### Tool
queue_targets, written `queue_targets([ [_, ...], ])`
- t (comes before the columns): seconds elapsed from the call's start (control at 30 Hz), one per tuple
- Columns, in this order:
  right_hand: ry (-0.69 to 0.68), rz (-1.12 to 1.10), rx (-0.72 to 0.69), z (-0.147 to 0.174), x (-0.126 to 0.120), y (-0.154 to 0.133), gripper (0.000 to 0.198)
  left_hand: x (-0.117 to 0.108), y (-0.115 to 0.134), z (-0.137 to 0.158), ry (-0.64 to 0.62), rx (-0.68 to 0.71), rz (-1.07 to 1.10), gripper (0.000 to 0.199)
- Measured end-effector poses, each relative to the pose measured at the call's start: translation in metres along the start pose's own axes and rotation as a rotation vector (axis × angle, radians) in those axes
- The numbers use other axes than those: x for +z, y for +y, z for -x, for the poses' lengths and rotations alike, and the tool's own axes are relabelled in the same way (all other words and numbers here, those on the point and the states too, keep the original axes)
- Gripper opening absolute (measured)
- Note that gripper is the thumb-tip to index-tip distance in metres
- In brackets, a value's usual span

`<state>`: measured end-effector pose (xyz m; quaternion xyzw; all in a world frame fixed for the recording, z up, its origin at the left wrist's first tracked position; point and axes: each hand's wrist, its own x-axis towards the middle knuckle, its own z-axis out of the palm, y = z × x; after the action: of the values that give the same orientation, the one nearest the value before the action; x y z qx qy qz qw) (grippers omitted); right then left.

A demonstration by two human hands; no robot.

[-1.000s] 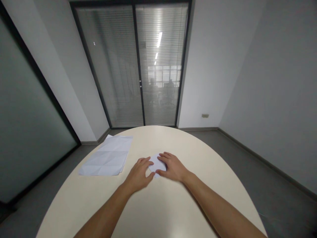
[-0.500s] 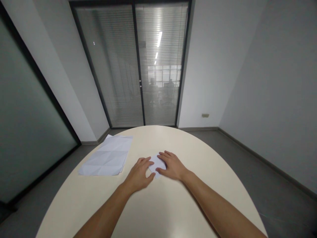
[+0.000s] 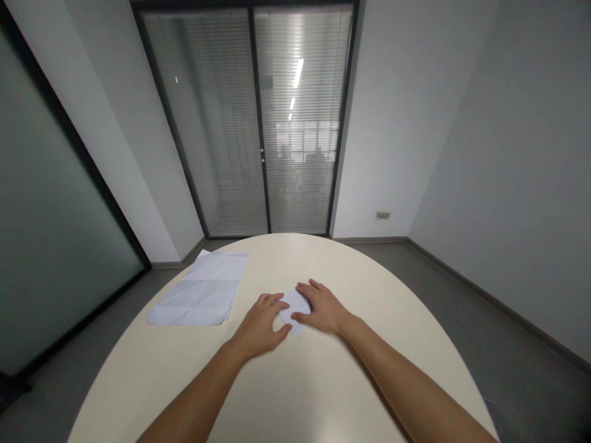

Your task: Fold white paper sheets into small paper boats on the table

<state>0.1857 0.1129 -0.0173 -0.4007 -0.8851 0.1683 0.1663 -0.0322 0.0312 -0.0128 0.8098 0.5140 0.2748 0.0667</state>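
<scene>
A small piece of folded white paper (image 3: pixel 295 306) lies flat on the round cream table (image 3: pixel 295 394), a corner pointing toward me. My left hand (image 3: pixel 262 326) rests at its left side, thumb near the bottom corner and fingertips on the left edge. From the other side my right hand (image 3: pixel 322 307) reaches over the right edge, with its thumb and fingers spread on the paper. Both hands are open, fingers apart and pressed lightly down. The part of the paper beneath the right fingers is hidden.
Larger creased white sheets (image 3: pixel 198 292) lie in a stack at the table's left edge. Beyond the table stands a glass door with blinds (image 3: pixel 300 203). A plain wall (image 3: pixel 388 123) with a small socket plate (image 3: pixel 383 215) rises at the right.
The small paper and the fingertips of both hands have shifted very slightly to the right. Otherwise the hands keep the same pose.
</scene>
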Motion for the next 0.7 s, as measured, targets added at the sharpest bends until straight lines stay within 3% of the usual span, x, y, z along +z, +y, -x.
queue_targets([
  [0.2,0.106,0.025,-0.029,-0.0035,0.0044,0.0037,0.058,0.0005,-0.0001,0.0008,-0.004,-0.002,-0.018,0.036],
  [0.3,0.118,0.051,-0.04,-0.0033,0.003,0.0024,0.054,0.0006,-0.0002,0.0006,-0.011,-0.004,-0.029,0.036],
  [0.4,0.09,0.07,-0.075,-0.001,-0.0006,0.0002,0.063,0.0,0.0,0.0003,-0.018,-0.005,-0.036,0.034],
  [0.6,-0.022,0.061,-0.034,0.0047,-0.0016,-0.0018,0.1,-0.0011,0.0006,0.0001,-0.023,0.001,-0.035,0.032],
  [0.7,-0.056,0.051,-0.022,0.0054,-0.0009,-0.0019,0.106,-0.001,0.0004,0.0002,-0.024,0.009,-0.031,0.033],
])
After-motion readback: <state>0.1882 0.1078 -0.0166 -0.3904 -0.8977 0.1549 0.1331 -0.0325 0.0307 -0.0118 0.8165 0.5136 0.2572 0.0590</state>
